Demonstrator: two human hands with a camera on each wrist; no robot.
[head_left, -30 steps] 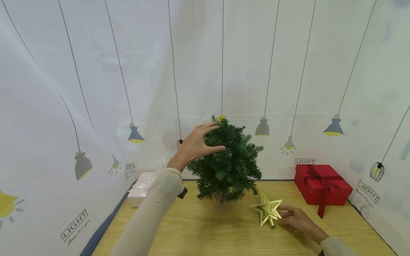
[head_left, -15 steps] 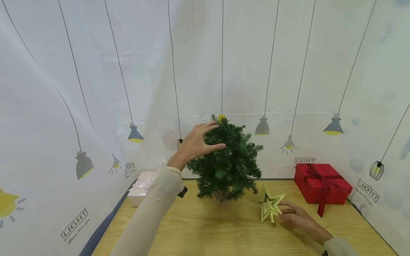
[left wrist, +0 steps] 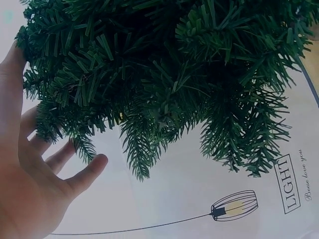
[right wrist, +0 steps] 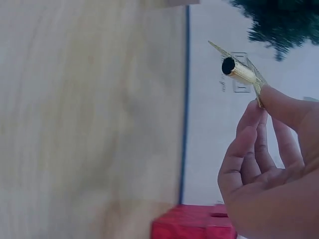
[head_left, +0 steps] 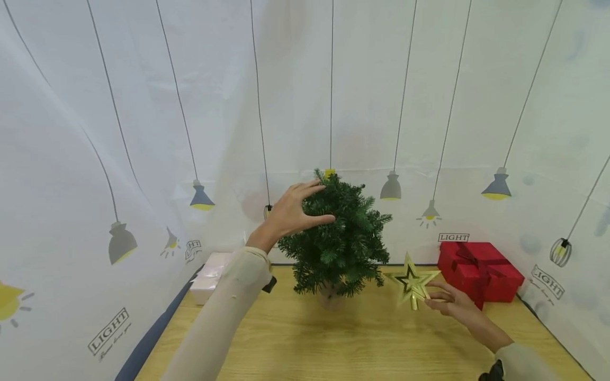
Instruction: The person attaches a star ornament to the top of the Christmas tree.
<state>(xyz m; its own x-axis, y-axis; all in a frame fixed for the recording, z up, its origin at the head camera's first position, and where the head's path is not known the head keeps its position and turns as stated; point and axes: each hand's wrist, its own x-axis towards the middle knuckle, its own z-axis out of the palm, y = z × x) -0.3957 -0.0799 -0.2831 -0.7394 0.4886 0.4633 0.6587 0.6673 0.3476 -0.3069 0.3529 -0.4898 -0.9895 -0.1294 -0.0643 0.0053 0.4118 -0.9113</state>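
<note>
A small green artificial Christmas tree (head_left: 340, 248) stands upright on the wooden table. My left hand (head_left: 288, 211) is at its upper left side, thumb and fingers spread apart; in the left wrist view the fingers (left wrist: 62, 157) reach in among the branch tips (left wrist: 139, 144). My right hand (head_left: 459, 307) pinches a gold star tree topper (head_left: 411, 280) by one point, right of the tree. The star faces me in the head view, its hollow stem down. In the right wrist view the open end of that stem (right wrist: 241, 72) shows, with the thumb and fingers gripping the star's edge.
A red gift box (head_left: 481, 270) with a dark red ribbon sits at the back right, just behind my right hand. At the back left, a pale pink box (head_left: 209, 275) is partly behind my left sleeve. Printed white fabric (head_left: 362, 106) encloses the wooden table (head_left: 333, 344).
My right hand has lifted the gold star up and to the right, turning it so its stem points down. My left hand stays beside the tree.
</note>
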